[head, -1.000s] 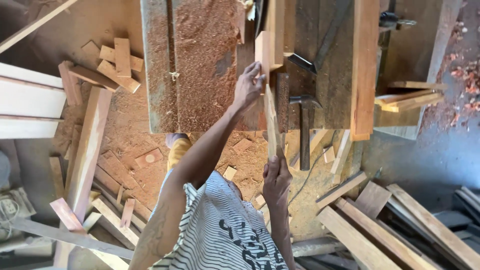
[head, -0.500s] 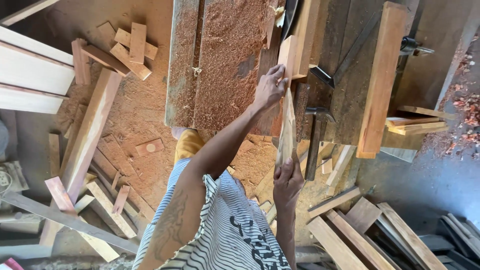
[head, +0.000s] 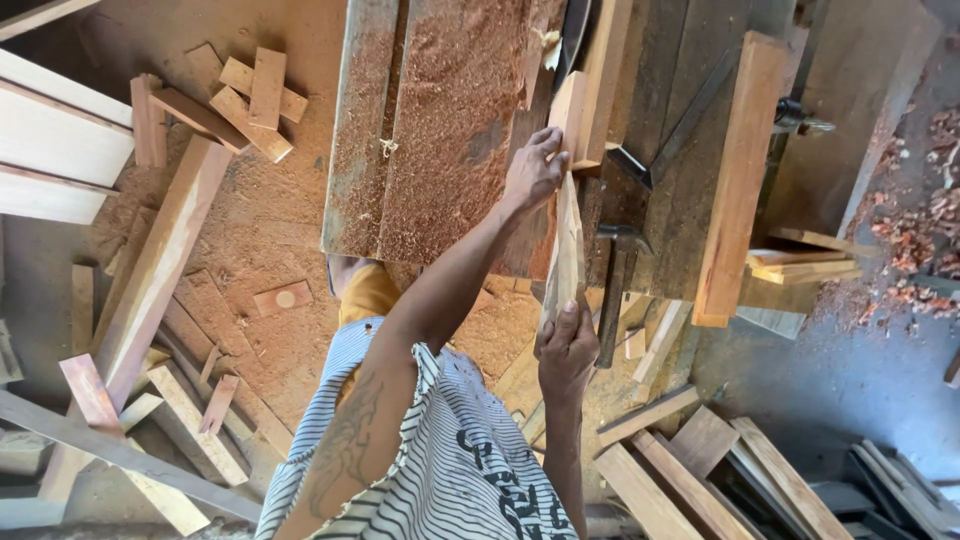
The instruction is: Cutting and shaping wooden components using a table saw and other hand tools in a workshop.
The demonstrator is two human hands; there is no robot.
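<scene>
Head view – thin pale wood strip (head: pixel 567 245) stands on edge on the saw table (head: pixel 440 130), light tan, streaky grain, slightly ragged along its length, far end touching a small squared wood block (head: pixel 567 112). Left hand (head: pixel 533 168) reaches out, fingers curled down on the strip's far end, pressing it near the block. Right hand (head: pixel 566 350) grips the near end, fingers wrapped and closed round it, thumb up. Table surface thick with reddish sawdust. A long reddish-brown board (head: pixel 735 175) lies across the table to the right. Offcut pieces (head: pixel 235 100) scattered on the dusty floor at left – striped shirt (head: pixel 440 470) at bottom
</scene>
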